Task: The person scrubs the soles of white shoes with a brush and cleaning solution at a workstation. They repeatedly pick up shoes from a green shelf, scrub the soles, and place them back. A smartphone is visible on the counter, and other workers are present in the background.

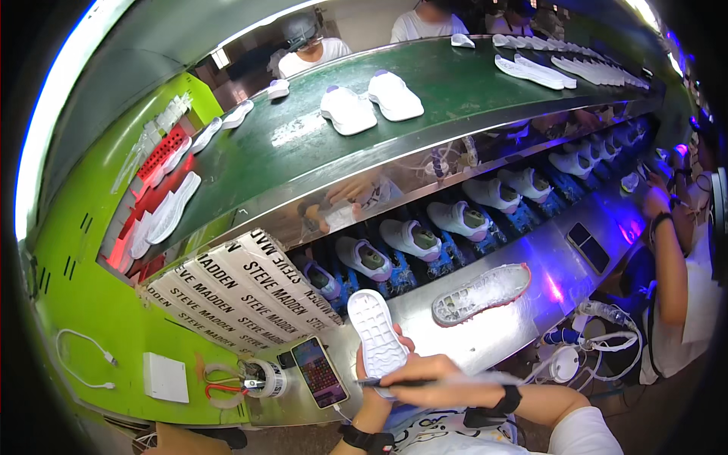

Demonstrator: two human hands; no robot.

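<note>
A white shoe sole (377, 334), its grooved side facing up, stands tilted in my left hand (362, 370), whose fingers wrap round its sides. My right hand (426, 378) is closed on a dark pen-like tool (377, 383), which lies across the lower end of the sole. Whether the tool is a pen or a thin brush I cannot tell. Right of my hands, on the metal bench (523, 326), rests a glossy greyish sole-shaped piece (481, 294) with a reddish edge.
White shoes (413, 240) stand in a row beneath the green belt (288, 144), which carries more soles and two white shoes (394, 96). A printed cardboard box (239, 292), lit phone (321, 371) and tape roll (265, 378) are at left. A co-worker's arm (667, 250) reaches in at right.
</note>
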